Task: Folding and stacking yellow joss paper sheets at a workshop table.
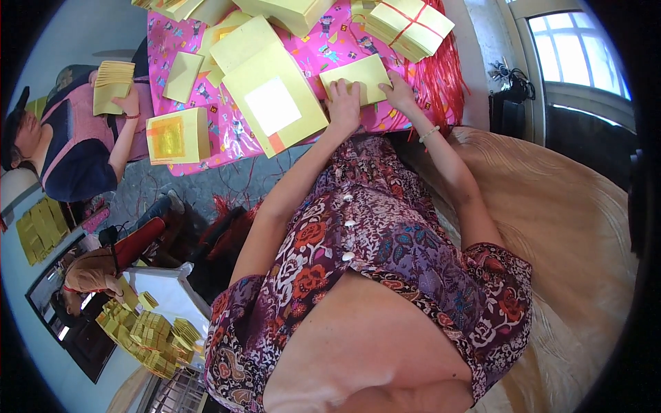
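Observation:
A small stack of yellow paper sheets [368,71] lies on a pink patterned table cover, close to its front edge. My left hand [344,104] grips the stack's near side, fingertips bent over the top sheet. At the stack's right end, my right hand [401,95] holds the corner, its fingers partly hidden by the stack. Just left of my left hand is a larger yellow pile with a white square [273,107] on its top. Beyond the right end sits a yellow bundle [410,29] tied crosswise with red string.
Red strands [451,76] hang over the table's right edge. A yellow block with a gold square [177,136] stands at the front left of the pink cover [231,131]. At left, another person [82,127] holds yellow sheets. Farther back, someone bends over yellow bundles [148,337].

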Demonstrator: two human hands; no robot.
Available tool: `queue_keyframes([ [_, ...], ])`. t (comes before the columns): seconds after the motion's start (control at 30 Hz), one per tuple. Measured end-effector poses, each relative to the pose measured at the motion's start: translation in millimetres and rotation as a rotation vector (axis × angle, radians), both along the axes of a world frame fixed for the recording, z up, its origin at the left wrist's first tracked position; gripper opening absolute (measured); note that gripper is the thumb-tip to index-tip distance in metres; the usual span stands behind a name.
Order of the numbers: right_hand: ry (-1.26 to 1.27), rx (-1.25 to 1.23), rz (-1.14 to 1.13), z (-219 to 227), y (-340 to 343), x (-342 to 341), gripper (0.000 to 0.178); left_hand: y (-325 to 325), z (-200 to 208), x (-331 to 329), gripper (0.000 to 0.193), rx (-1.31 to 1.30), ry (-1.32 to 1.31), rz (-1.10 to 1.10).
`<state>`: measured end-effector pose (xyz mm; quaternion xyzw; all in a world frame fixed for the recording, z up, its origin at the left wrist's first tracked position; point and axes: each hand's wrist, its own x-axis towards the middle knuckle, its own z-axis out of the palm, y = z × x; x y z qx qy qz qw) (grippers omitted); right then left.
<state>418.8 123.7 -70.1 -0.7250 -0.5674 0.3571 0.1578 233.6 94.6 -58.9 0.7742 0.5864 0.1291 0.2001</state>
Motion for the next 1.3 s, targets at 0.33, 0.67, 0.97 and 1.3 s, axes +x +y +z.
queue_keyframes([
  [0.33,-0.076,0.017,0.040,21,-3,-9,0.038,-1,0,-3,0.052,-0.002,-0.011,-0.003],
  [0.67,-0.065,0.036,0.072,17,-3,-8,0.038,-1,8,-5,0.074,-0.067,0.072,0.021],
  [0.97,-0.261,-0.043,0.131,38,-1,-18,0.040,-3,1,-7,0.043,0.163,0.075,-0.021],
  [1.3,-0.500,-0.020,0.106,40,1,-23,0.051,-4,-2,-9,0.046,0.101,0.202,-0.132],
])
